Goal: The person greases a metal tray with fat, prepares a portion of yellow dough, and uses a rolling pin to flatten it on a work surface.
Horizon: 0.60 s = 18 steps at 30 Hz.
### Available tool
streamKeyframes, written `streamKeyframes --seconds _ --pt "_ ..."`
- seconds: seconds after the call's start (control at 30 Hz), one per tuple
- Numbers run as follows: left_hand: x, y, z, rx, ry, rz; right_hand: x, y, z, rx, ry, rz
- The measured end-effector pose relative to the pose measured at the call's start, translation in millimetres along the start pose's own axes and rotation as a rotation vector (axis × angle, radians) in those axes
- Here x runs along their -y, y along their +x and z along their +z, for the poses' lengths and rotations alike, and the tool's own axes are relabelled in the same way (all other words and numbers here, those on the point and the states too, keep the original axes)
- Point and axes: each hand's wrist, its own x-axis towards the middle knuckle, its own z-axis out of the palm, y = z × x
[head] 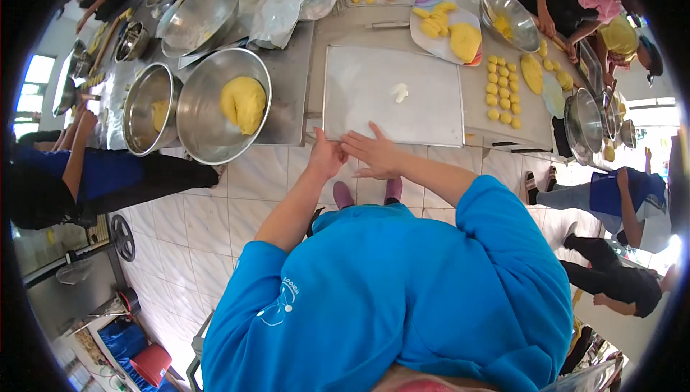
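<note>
In front of me a flat metal baking tray (366, 98) lies on the table, with a white dollop (399, 93) of something soft, perhaps fat, right of its middle. My left hand (328, 156) is at the tray's near left corner, thumb pointing up and the other fingers curled. Whether those fingers grip the rim cannot be made out. Beside it, my right hand (377, 154) reaches over the near edge, fingers spread and holding nothing visible. Its fingertips come close to the left hand; contact is unclear.
Left stands a large steel bowl (197, 117) with yellow dough (243, 103), beside a smaller steel bowl (135, 122). At right are rows of dough balls (504, 90) and a patterned board (420, 31) bearing dough pieces. A knife (388, 24) lies behind the tray. People stand on both sides.
</note>
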Motion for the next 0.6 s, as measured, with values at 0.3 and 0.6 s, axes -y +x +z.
streamKeyframes --seconds 0.3,0.6 --pt "7.0 0.0 25.5 -0.154 0.001 0.057 -4.3 23.2 11.4 -0.107 -0.064 0.135" --pt "5.4 -9.3 18.9 0.026 0.114 -0.055 -43.7 -2.5 -43.3 -0.023 0.123 0.274"
